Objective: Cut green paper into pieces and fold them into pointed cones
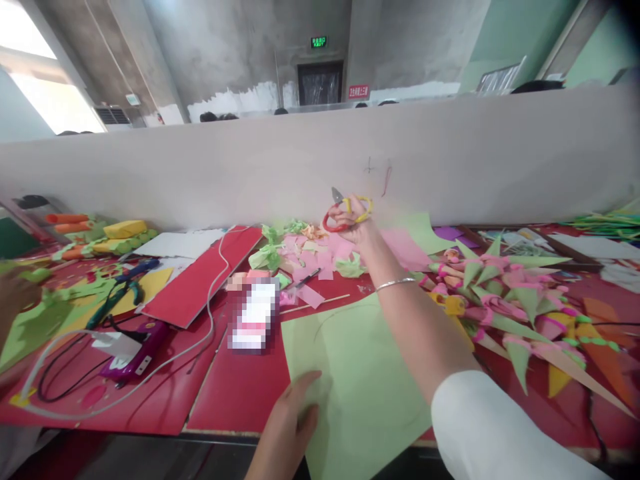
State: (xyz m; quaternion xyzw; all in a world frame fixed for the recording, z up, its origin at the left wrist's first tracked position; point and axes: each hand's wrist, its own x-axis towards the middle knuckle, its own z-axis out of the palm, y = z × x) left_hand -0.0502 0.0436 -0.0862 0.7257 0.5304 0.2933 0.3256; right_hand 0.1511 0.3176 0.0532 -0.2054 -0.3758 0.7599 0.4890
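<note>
Green paper on red table; partition behind.

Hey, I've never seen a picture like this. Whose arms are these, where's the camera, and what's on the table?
No machine here: these are a person's two bare hands, seen from a camera worn on their head. The right hand holds scissors, with one red and one yellow handle, raised in front. The left hand is at the left edge of a large green sheet. On the red table there are also paper scraps, a blurred-out phone and, to the right, a pile of pink and green paper shapes. Another person's hand shows at the far left.
</note>
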